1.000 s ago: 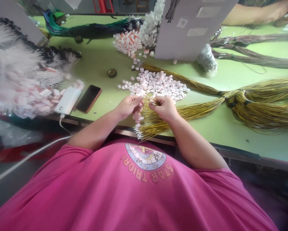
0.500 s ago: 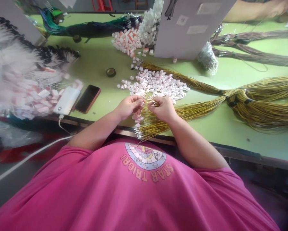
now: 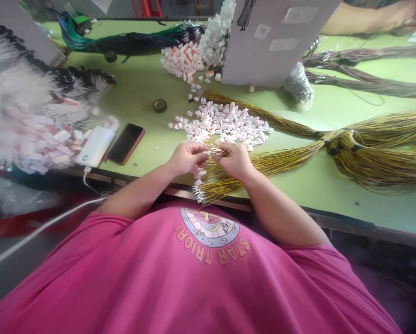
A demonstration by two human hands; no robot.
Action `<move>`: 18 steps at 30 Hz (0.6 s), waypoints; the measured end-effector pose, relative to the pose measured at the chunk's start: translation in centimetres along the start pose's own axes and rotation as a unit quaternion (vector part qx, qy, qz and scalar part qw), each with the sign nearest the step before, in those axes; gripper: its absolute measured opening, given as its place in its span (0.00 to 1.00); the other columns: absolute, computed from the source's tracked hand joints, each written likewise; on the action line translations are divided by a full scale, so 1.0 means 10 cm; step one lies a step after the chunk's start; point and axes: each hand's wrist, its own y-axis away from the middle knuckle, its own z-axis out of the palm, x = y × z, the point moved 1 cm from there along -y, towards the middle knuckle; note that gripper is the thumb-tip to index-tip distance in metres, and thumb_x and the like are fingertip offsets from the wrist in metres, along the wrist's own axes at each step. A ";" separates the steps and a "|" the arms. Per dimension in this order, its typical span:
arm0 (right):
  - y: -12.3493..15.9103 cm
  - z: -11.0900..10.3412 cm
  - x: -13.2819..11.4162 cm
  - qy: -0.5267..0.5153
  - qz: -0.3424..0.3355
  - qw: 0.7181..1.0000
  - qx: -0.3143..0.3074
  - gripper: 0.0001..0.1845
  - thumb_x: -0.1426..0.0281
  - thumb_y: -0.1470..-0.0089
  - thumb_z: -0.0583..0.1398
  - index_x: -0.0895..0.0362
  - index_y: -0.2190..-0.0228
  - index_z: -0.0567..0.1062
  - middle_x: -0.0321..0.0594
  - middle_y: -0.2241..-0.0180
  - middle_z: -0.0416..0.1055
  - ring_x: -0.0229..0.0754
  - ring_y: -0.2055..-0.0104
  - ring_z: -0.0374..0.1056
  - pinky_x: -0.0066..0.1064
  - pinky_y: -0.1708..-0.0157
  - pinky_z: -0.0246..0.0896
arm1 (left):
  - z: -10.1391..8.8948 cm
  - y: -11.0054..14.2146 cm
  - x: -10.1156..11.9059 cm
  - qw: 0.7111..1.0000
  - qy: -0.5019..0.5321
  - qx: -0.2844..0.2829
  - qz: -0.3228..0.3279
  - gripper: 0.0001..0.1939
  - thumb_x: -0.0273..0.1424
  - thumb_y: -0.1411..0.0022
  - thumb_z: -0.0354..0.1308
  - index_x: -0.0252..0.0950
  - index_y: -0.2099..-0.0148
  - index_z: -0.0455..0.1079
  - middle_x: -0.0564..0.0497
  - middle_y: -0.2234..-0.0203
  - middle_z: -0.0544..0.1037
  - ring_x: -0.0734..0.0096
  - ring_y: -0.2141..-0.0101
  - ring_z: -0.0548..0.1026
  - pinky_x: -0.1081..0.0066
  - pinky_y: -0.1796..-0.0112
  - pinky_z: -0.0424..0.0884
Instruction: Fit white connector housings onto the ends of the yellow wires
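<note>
My right hand [image 3: 233,159] is closed around several yellow-brown wires [image 3: 214,144], whose silvery terminal ends point left. Facing it, my left hand [image 3: 188,158] pinches a small white connector housing [image 3: 206,152] between thumb and fingertips, close to the wire ends. Just beyond both hands lies a heap of white-pink connector housings [image 3: 233,121]. Under and beside my right hand a bundle of yellow-brown wires [image 3: 280,160] fans out, its metal ends [image 3: 198,194] at the table's front edge. Whether a wire sits inside the pinched housing I cannot make out.
On the green table [image 3: 138,88] lie a phone [image 3: 126,144], a white power bank [image 3: 95,146] with cable, and a tape roll [image 3: 159,105]. White connector wires [image 3: 37,111] pile up at left. A grey partition [image 3: 273,46] stands behind. Another person's arm [image 3: 371,21] shows at far right.
My left hand's fingers have shifted, and a white housing now shows at its fingertips near the wire ends. My right hand stays nearly in place, still gripping wires.
</note>
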 end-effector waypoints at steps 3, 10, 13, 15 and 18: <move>-0.01 -0.03 -0.01 -0.024 0.030 0.999 -0.035 0.11 0.65 0.57 0.58 0.59 0.83 0.67 0.32 0.83 0.56 0.33 0.77 0.51 0.28 0.76 0.45 | -0.02 -0.02 0.02 1.000 0.019 0.004 0.000 0.08 0.28 0.48 0.64 0.29 0.66 0.73 0.52 0.83 0.74 0.77 0.81 0.71 0.77 0.79 0.67; -0.01 0.01 0.00 -0.016 0.031 0.999 -0.033 0.09 0.68 0.58 0.57 0.59 0.83 0.65 0.32 0.83 0.57 0.33 0.76 0.52 0.28 0.75 0.46 | 0.06 -0.02 0.01 1.000 0.014 -0.023 -0.007 0.09 0.31 0.48 0.65 0.29 0.71 0.71 0.53 0.85 0.71 0.79 0.84 0.67 0.78 0.83 0.62; -0.02 0.02 0.03 -0.021 0.027 0.998 -0.051 0.10 0.67 0.56 0.57 0.59 0.82 0.66 0.31 0.83 0.57 0.33 0.76 0.52 0.28 0.75 0.46 | 0.01 0.00 0.02 0.999 -0.038 -0.035 0.002 0.11 0.34 0.46 0.63 0.30 0.70 0.71 0.53 0.84 0.71 0.78 0.83 0.68 0.75 0.80 0.64; -0.03 0.00 0.05 -0.017 0.008 0.999 -0.048 0.11 0.66 0.55 0.57 0.59 0.83 0.66 0.32 0.83 0.57 0.33 0.76 0.51 0.28 0.74 0.47 | -0.12 -0.01 0.04 0.994 -0.098 -0.050 0.019 0.11 0.36 0.45 0.61 0.31 0.67 0.72 0.51 0.80 0.73 0.76 0.80 0.70 0.73 0.75 0.65; -0.05 -0.05 0.05 -0.029 -0.046 0.998 -0.011 0.09 0.67 0.55 0.58 0.59 0.81 0.69 0.34 0.79 0.62 0.34 0.74 0.55 0.29 0.72 0.50 | -0.46 -0.15 0.08 0.979 -0.193 -0.009 0.063 0.10 0.32 0.48 0.64 0.33 0.63 0.73 0.51 0.73 0.75 0.73 0.73 0.69 0.72 0.69 0.63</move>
